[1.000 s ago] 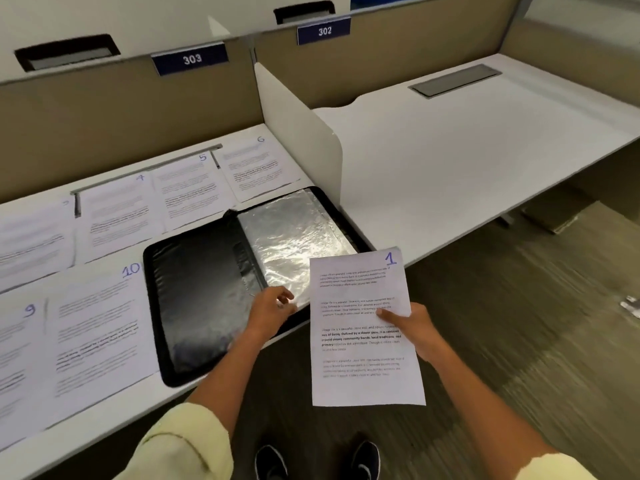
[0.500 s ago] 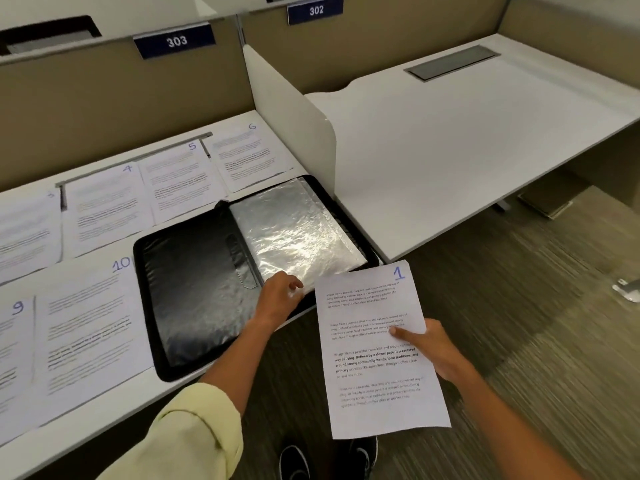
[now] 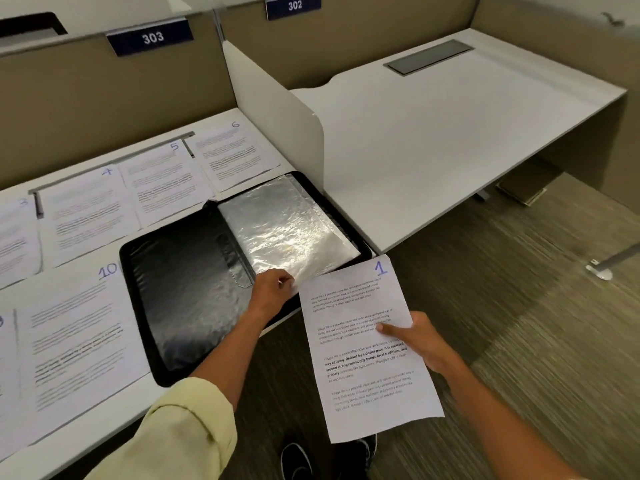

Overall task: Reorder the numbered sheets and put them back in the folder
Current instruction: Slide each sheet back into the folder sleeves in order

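L hand (image 3: pixel 272 289): I see it at the near edge of the plastic sleeves (image 3: pixel 289 226), fingers curled, pinching the sleeve corner w/ thumb and fingertips. R hand (image 3: pixel 420 342): grips sheet 1 (image 3: pixel 367 351) at its right edge, thumb on top of the page, fingers under; sheet held off the desk, over the floor, its top edge just overlapping the folder's near right corner. Folder (image 3: pixel 180 299): black, lying open flat on the desk (image 3: pixel 145 393), left half bare black cover, right half a stack of clear crinkled sleeves. Sheet 10 (image 3: pixel 76 337): flat on desk, just left of folder. Sheet 9 (image 3: pixel 5 358): at frame's left edge, beside 10, number only partly in view. Back row, L to R: sheet 3 (image 3: pixel 15 237), sheet 4 (image 3: pixel 86 213), sheet 5 (image 3: pixel 166 181), sheet 6 (image 3: pixel 235 154), all face up, near one another. White divider (image 3: pixel 277 126): upright, right of sheet 6 and folder. Second desk (image 3: pixel 450 143): beyond divider, w/ grey cable flap (image 3: pixel 429 57). Label 303 (image 3: pixel 150 38) and label 302 (image 3: pixel 294 5) on the rear partition. Sleeve (image 3: pixel 180 434): pale yellow, on L arm. Shoes (image 3: pixel 298 460): dark, on carpet below the sheet.
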Action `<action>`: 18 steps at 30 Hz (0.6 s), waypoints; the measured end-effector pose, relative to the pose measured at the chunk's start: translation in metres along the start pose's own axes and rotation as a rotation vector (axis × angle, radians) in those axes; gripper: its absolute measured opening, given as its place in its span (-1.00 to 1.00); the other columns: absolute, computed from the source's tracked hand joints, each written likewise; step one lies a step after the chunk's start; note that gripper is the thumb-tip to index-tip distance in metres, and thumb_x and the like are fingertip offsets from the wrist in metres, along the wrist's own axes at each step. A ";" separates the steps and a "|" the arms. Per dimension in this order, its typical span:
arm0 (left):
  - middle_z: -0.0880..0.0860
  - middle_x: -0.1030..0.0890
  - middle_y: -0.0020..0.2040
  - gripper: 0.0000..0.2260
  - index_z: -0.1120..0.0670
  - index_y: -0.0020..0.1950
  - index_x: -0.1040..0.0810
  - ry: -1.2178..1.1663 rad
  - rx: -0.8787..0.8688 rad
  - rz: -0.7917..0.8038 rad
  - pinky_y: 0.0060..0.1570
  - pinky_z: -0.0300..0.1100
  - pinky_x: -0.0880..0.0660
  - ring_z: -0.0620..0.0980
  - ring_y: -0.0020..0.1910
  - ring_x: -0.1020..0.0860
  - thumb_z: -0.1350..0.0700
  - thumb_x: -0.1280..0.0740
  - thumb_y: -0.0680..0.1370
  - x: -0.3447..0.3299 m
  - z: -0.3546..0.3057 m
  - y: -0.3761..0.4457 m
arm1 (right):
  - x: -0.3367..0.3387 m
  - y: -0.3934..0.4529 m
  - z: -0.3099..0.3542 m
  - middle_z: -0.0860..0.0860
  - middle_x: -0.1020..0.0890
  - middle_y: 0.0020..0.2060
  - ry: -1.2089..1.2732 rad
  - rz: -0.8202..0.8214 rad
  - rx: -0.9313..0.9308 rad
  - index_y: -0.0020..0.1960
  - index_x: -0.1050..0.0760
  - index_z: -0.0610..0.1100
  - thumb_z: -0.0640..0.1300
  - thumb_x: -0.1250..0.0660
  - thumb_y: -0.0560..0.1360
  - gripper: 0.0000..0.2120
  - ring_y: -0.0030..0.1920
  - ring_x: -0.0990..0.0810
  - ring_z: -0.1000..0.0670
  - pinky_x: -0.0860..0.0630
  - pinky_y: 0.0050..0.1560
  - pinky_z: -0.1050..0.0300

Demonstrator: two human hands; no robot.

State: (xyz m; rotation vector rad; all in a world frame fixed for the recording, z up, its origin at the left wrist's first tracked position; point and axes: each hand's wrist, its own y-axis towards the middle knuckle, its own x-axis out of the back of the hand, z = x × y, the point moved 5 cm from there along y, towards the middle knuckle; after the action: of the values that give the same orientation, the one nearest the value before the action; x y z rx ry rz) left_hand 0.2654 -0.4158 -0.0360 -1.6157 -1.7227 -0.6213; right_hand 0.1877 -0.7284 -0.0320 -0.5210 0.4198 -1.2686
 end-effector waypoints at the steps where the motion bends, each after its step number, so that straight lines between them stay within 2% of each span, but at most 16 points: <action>1: 0.03 -0.64 -0.10 -0.90 0.17 -0.03 -0.69 0.000 0.005 0.004 -0.04 -0.15 -0.54 -0.01 -0.13 -0.58 0.26 -0.37 0.54 0.000 0.000 0.000 | 0.000 0.000 0.001 -0.15 -0.73 0.01 -0.004 -0.005 0.001 0.22 -0.54 -0.18 -0.05 -0.56 0.35 -0.50 -0.01 -0.73 -0.21 -0.63 0.07 -0.27; 6: 0.03 -0.62 -0.15 -0.93 0.14 -0.13 -0.65 0.009 0.013 0.002 -0.12 -0.14 -0.54 -0.02 -0.18 -0.57 0.30 -0.41 0.49 0.000 0.002 0.000 | -0.004 -0.004 0.005 -0.14 -0.73 -0.02 -0.019 -0.025 0.016 0.21 -0.55 -0.18 -0.10 -0.53 0.40 -0.57 -0.04 -0.73 -0.18 -0.67 -0.01 -0.16; 10: 0.00 -0.59 -0.20 -0.90 0.13 -0.16 -0.64 0.001 0.014 -0.025 -0.12 -0.10 -0.56 -0.01 -0.20 -0.56 0.31 -0.41 0.47 0.000 0.002 0.001 | -0.006 -0.007 0.007 -0.14 -0.73 -0.01 -0.034 -0.008 0.014 0.22 -0.54 -0.16 -0.10 -0.52 0.41 -0.59 -0.03 -0.73 -0.19 -0.67 0.01 -0.17; 18: 0.04 -0.63 -0.14 -0.91 0.11 -0.09 -0.66 -0.031 0.027 -0.027 -0.09 -0.08 -0.59 -0.01 -0.17 -0.58 0.29 -0.43 0.48 -0.001 0.007 0.004 | -0.001 -0.010 0.006 -0.14 -0.73 0.01 -0.063 -0.034 0.002 0.25 -0.55 -0.16 -0.13 -0.53 0.44 -0.59 -0.01 -0.73 -0.19 -0.63 0.08 -0.26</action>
State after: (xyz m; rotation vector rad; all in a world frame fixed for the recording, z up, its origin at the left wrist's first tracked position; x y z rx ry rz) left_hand 0.2685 -0.4106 -0.0421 -1.5933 -1.7707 -0.5867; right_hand 0.1836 -0.7285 -0.0211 -0.5670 0.3579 -1.2819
